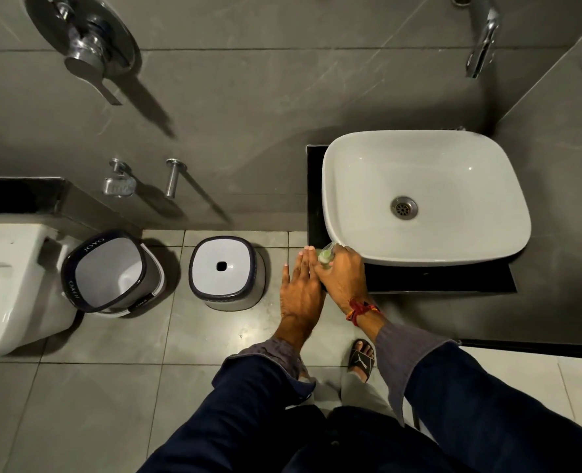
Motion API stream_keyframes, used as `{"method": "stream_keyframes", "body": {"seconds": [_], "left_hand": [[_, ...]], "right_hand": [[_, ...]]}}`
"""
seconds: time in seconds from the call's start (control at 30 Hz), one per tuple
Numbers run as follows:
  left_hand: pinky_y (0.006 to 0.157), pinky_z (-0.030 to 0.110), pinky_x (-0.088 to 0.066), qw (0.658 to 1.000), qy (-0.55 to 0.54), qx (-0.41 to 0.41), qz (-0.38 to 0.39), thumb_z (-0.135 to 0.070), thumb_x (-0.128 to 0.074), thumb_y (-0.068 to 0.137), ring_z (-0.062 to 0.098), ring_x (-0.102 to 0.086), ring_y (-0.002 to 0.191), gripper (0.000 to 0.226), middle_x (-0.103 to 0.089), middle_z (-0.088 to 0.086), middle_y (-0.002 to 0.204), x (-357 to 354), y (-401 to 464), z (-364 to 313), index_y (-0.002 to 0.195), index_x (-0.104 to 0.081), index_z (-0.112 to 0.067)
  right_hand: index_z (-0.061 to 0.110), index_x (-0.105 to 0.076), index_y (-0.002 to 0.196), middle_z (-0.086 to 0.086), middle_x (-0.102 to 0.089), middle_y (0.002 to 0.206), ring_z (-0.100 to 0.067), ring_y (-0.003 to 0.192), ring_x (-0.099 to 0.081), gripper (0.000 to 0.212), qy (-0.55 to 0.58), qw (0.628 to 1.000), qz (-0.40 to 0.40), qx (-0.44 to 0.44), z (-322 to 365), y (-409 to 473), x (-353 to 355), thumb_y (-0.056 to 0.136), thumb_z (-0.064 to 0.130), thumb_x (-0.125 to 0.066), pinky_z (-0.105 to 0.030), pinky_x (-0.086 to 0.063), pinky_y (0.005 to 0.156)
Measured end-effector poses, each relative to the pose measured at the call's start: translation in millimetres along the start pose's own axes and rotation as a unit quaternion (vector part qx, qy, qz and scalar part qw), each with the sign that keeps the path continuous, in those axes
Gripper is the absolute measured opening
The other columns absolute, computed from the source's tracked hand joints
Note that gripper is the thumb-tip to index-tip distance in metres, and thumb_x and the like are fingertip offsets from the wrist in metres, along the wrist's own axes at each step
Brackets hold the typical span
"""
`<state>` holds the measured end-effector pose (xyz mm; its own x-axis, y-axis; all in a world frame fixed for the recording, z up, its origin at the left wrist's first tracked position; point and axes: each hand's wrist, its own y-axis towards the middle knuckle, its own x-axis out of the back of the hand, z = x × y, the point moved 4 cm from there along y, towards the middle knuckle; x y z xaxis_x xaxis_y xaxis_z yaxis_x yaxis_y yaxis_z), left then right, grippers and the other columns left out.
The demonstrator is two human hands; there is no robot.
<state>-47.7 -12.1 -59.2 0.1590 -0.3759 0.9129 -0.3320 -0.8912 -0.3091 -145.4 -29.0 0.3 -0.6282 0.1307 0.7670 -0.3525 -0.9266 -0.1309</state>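
Observation:
A small bottle with pale green liquid and a clear pump top (325, 257) stands on the black counter (453, 279) at the front left corner of the white basin (426, 196). My right hand (344, 274) grips this bottle, fingers curled over its top. My left hand (299, 285) lies flat with straight fingers right beside the bottle, fingertips by the spout. The bottle's lower part is hidden by my hands.
A wall tap (484, 39) hangs above the basin. On the floor to the left stand an upturned white stool (226, 271) and a bucket (110, 271); a toilet (13, 285) is at far left. My sandalled foot (362, 358) is below the counter edge.

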Motion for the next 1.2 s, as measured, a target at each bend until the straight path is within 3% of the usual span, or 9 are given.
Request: {"method": "stream_keyframes", "body": {"seconds": [0.1,0.23,0.4,0.47,0.53,0.6,0.67,0.97,1.2], "left_hand": [[0.129,0.052,-0.006,1.000,0.001,0.004,-0.001,-0.036,-0.038,0.108,0.026,0.003,0.159,0.074,0.004,0.013,0.171,0,1,0,0.161,0.004,-0.007],[0.129,0.053,-0.007,1.000,0.002,0.008,-0.007,-0.032,-0.039,0.108,0.027,0.001,0.159,0.073,0.003,0.014,0.171,-2,2,-1,0.161,0.004,-0.006],[0.128,0.052,-0.006,1.000,0.005,0.004,-0.009,-0.036,-0.043,0.107,0.027,-0.001,0.159,0.077,0.000,0.015,0.171,-6,2,0,0.161,0.001,-0.005],[0.128,0.051,-0.006,1.000,0.014,0.007,-0.011,-0.039,-0.044,0.106,0.026,-0.002,0.159,0.079,-0.001,0.013,0.171,-6,3,1,0.161,0.001,-0.005],[0.128,0.051,-0.006,1.000,0.007,0.016,-0.017,-0.040,-0.045,0.106,0.025,-0.002,0.159,0.080,-0.001,0.012,0.171,-6,5,1,0.161,0.002,-0.006],[0.128,0.050,-0.006,1.000,0.009,0.020,-0.020,-0.038,-0.046,0.106,0.024,-0.002,0.159,0.080,-0.001,0.012,0.172,-8,5,1,0.161,0.003,-0.006],[0.128,0.052,-0.007,1.000,0.014,0.020,-0.017,-0.038,-0.046,0.106,0.025,-0.002,0.159,0.080,0.002,0.012,0.171,-10,5,0,0.161,0.003,-0.006],[0.129,0.053,-0.005,0.999,0.003,0.037,-0.018,-0.035,-0.040,0.106,0.026,-0.001,0.159,0.076,0.003,0.013,0.171,-10,4,-3,0.161,0.004,-0.005],[0.128,0.053,-0.004,0.999,0.031,0.022,-0.013,-0.026,-0.045,0.105,0.028,0.005,0.159,0.078,0.011,0.014,0.171,-12,4,-3,0.161,0.006,-0.008]], "right_hand": [[-0.001,-0.066,0.101,-0.019,-0.069,0.100,-0.031,0.094,-0.067,0.027,0.024,1.000,0.014,0.001,-4,1,-2,0.088,0.022,-0.068,-0.040,-0.059,0.085],[0.000,-0.062,0.112,-0.018,-0.069,0.109,-0.032,0.102,-0.066,0.039,0.012,1.000,0.001,-0.017,-3,-1,-4,0.091,0.033,-0.066,-0.043,-0.058,0.091],[0.005,-0.066,0.092,-0.014,-0.070,0.093,-0.031,0.083,-0.069,0.046,-0.023,0.999,-0.003,-0.044,-14,-5,-2,0.084,0.050,-0.069,-0.037,-0.060,0.070],[0.008,-0.065,0.091,-0.009,-0.065,0.093,-0.027,0.077,-0.066,0.045,-0.048,0.998,-0.033,0.003,-19,-9,7,0.081,0.051,-0.071,-0.035,-0.057,0.061],[0.014,-0.061,0.106,-0.005,-0.059,0.099,-0.022,0.079,-0.063,0.040,-0.046,0.994,-0.037,0.091,-21,-10,15,0.082,0.044,-0.072,-0.034,-0.056,0.060],[0.020,-0.053,0.128,-0.004,-0.051,0.107,-0.018,0.083,-0.059,0.051,-0.068,0.986,0.011,0.149,-20,-7,18,0.083,0.037,-0.071,-0.030,-0.053,0.059],[0.020,-0.048,0.136,-0.007,-0.047,0.108,-0.022,0.084,-0.059,0.063,-0.124,0.977,0.036,0.170,-20,-1,20,0.078,0.032,-0.071,-0.030,-0.051,0.057],[0.006,-0.067,0.099,-0.009,-0.056,0.100,-0.026,0.079,-0.063,0.027,-0.138,0.980,-0.004,0.142,-18,-13,21,0.082,0.027,-0.064,-0.032,-0.054,0.058],[0.001,-0.068,0.097,-0.013,-0.059,0.099,-0.028,0.082,-0.065,0.025,-0.138,0.978,-0.010,0.156,-13,-30,10,0.084,0.022,-0.064,-0.034,-0.057,0.064]]}}
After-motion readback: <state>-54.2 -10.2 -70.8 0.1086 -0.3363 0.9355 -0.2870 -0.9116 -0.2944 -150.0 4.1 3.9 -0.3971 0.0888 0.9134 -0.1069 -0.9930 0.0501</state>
